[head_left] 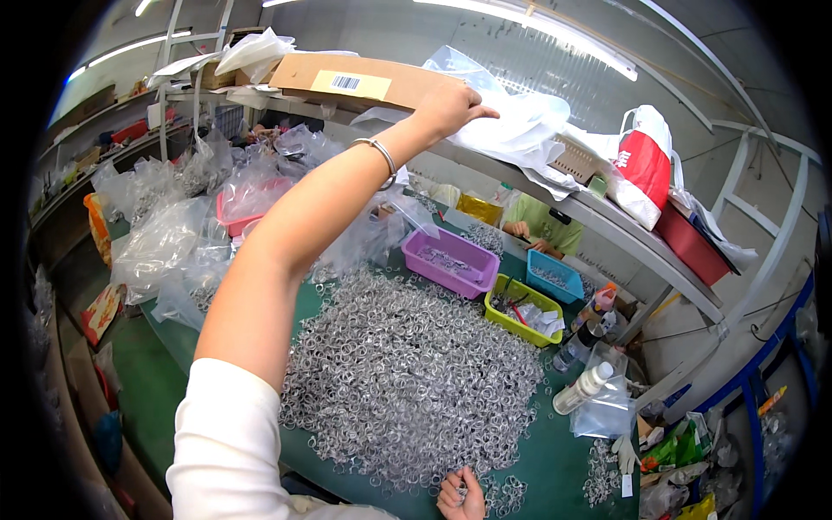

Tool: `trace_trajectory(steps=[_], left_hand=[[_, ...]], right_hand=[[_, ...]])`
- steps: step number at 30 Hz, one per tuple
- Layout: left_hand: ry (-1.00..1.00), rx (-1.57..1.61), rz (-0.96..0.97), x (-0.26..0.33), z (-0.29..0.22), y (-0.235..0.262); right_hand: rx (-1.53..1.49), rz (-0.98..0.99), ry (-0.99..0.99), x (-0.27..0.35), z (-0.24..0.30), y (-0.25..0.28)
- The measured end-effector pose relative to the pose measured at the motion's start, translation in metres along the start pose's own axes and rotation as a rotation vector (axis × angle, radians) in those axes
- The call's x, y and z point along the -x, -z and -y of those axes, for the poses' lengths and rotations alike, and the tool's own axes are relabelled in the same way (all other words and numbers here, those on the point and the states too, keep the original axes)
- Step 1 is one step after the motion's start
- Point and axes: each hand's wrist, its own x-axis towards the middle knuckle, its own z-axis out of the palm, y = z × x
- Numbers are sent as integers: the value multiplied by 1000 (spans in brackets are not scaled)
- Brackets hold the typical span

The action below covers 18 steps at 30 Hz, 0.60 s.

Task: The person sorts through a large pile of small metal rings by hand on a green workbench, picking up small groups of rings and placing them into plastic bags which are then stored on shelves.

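Note:
My left arm, in a white sleeve and with a silver bangle [382, 159] at the wrist, stretches up to the shelf. My left hand [444, 110] is at the right end of a long cardboard box [373, 80], beside crumpled clear and white plastic bags [516, 121]. Its fingers are mostly hidden behind the back of the hand. Low in the view, my right hand [462, 495] rests at the near edge of a wide heap of small silver metal rings [407, 373]. Its fingers are curled in, and what they hold is hidden.
Behind the heap stand a purple basket [451, 263], a lime-green basket [523, 312] and a blue basket [555, 276]. At right are a white bottle [582, 388] and plastic bags. A person in green [542, 225] sits across the table, below the shelf [607, 217]. Bagged goods crowd the left.

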Motion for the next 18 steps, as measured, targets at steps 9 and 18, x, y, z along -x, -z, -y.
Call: trace_trajectory(steps=[9,18], left_hand=[[-696,-275,-66,18,4,-3],[-883,-224,-321,30,-24,-20]], right_hand=[[79,0,55,4,-5,-11],[54,-27,23,-4,-5,-1]])
